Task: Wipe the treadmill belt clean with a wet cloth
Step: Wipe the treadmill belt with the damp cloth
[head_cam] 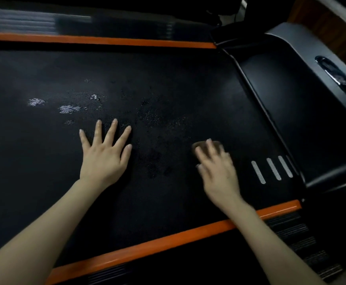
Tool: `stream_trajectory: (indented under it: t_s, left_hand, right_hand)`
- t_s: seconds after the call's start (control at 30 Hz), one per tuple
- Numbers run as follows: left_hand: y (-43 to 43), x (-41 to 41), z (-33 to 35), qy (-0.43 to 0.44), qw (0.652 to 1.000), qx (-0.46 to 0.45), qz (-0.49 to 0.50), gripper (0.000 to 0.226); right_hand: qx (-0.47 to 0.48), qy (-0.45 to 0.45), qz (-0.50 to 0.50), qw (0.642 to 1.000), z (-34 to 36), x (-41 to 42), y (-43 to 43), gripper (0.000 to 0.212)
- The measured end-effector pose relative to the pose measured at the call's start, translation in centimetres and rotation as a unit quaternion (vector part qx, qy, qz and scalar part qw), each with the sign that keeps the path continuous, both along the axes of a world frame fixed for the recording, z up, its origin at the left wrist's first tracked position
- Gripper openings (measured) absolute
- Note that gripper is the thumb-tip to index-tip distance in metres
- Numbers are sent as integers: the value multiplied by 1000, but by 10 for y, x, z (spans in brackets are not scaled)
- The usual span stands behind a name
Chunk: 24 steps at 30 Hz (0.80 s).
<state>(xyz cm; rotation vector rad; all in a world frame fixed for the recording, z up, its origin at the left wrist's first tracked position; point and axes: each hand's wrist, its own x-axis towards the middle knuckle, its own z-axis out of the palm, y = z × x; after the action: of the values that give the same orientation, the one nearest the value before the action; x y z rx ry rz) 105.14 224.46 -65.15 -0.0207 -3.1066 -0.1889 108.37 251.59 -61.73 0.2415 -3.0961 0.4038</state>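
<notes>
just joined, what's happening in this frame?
A person is wiping a treadmill belt by hand. The right hand presses a small brownish cloth flat on the belt near the three white stripes; it looks motion-blurred, so probably mid-wipe. The left hand lies flat with its fingers spread, holding nothing, likely bracing. Shiny wet-looking patches sit beyond the left hand, and darker damp-looking marks lie between the hands.
</notes>
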Motion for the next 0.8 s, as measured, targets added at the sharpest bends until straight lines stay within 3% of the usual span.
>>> stream_trajectory:
  t_s: [0.13,0.23,0.4,0.47,0.57,0.67,0.8]
  left_hand:
    - [-2,1,0,3,1000,2,-4,65]
    - [-4,3,1,10,1000,5,-12,66]
    - [-3,2,1,5,1000,4,-5,63]
    - [-1,1,1,2,1000,5,-3,60]
    - [1,2,1,3,1000,7,0,53]
    - [-1,2,3,-6,1000,9,-4,54]
    - [-4,2,3,-10,1000,10,-11,55]
  right_hand:
    - [-16,-56,193,979,6,35,-31,52]
    - [-31,-82,226,970,6,25,7,50]
    - [-23,-71,-21,997,7,1,64,49]
    - [6,-52,-54,997,5,5,49,47]
    - [-30,-38,78,996,3,25,1,49]
    - [-34,-86,241,966,7,43,-29,48]
    - [-19,-100,354,930,10,30,21,47]
